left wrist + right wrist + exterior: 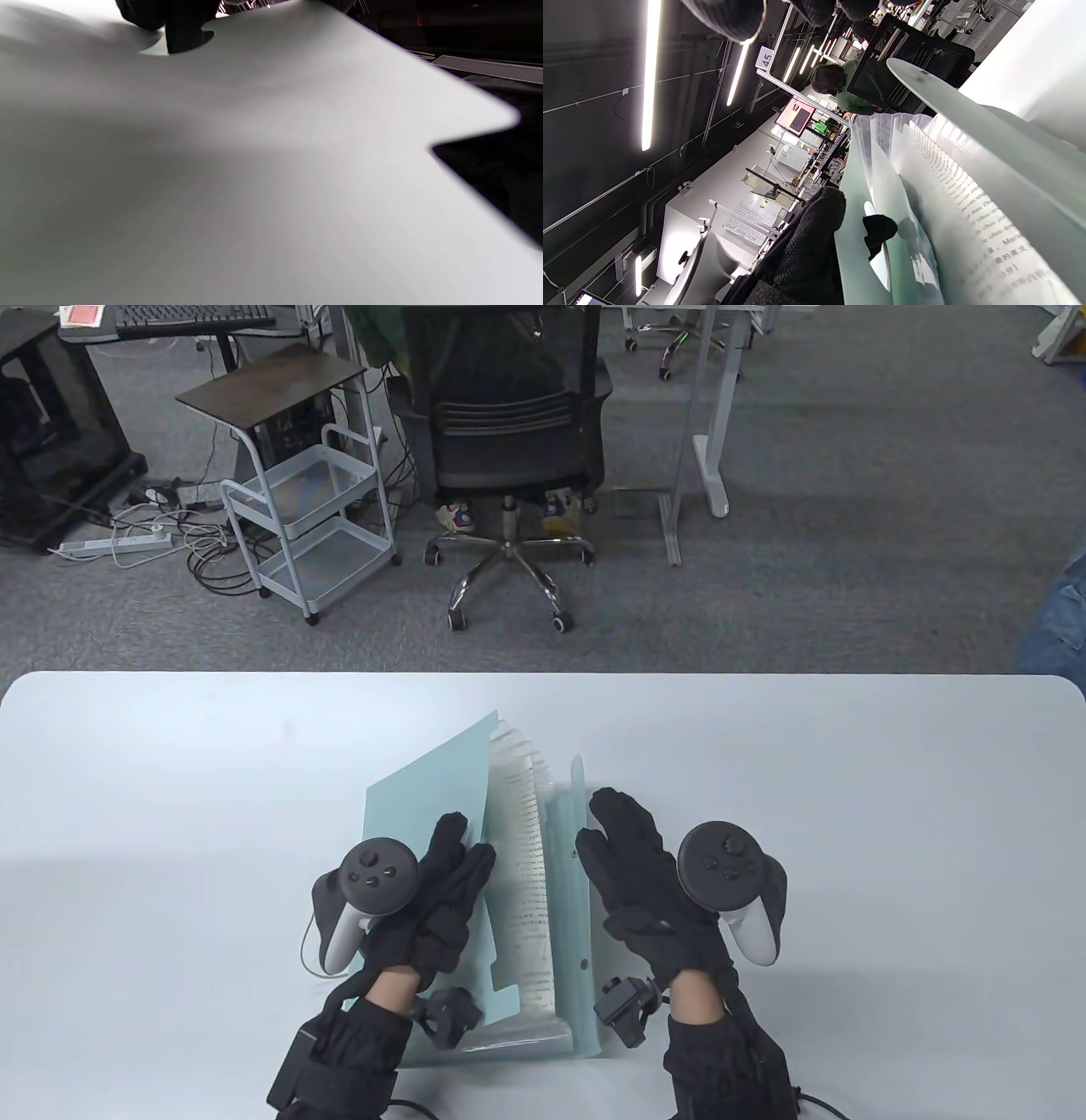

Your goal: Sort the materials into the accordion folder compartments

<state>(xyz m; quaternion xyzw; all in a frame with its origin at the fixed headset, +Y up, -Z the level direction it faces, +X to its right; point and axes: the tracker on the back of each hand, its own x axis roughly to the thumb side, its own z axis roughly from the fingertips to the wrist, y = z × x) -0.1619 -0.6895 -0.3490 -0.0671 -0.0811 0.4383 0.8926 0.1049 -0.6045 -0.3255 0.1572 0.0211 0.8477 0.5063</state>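
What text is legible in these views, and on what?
"45": white sign on the overhead frame, right wrist view.
Printed sheet in the accordion folder: fragments "often", "does", "Mar" readable in the right wrist view, plus a few Chinese characters too small to read; the rest is blurred.
Same sheet in the table view: lines of print, too small to read.
Left wrist view: no text.
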